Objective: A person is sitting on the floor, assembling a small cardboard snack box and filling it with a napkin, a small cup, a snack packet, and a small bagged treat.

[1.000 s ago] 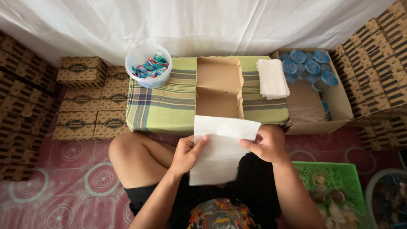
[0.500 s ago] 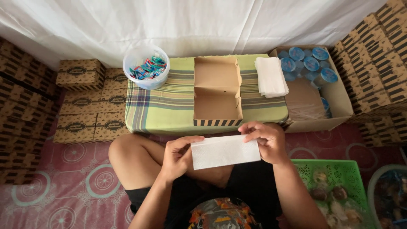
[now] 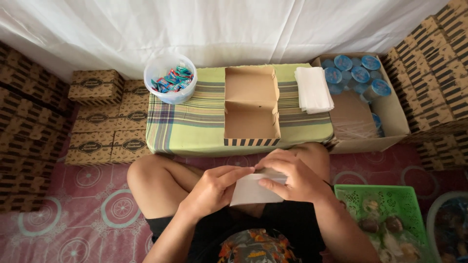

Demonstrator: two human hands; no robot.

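Both my hands hold one sheet of white paper (image 3: pixel 248 191), folded small, over my lap. My left hand (image 3: pixel 214 187) pinches its left edge with the fingers pointing right. My right hand (image 3: pixel 290 178) covers its top and right side. Beyond my knees an open brown cardboard box (image 3: pixel 251 104) with a striped front rim stands empty on a low table under a green plaid cloth (image 3: pixel 195 119). A stack of white paper sheets (image 3: pixel 313 89) lies on the cloth to the right of the box.
A clear plastic tub of small wrapped sweets (image 3: pixel 170 78) sits at the cloth's far left corner. A carton with blue-lidded cups (image 3: pixel 358 73) stands to the right. Stacked printed boxes (image 3: pixel 100 129) line both sides. A green basket of snacks (image 3: pixel 382 214) is by my right leg.
The large unfolded sheet was folded to a strip, then folded again into a small packet. My hands have come close together and lower over my lap.
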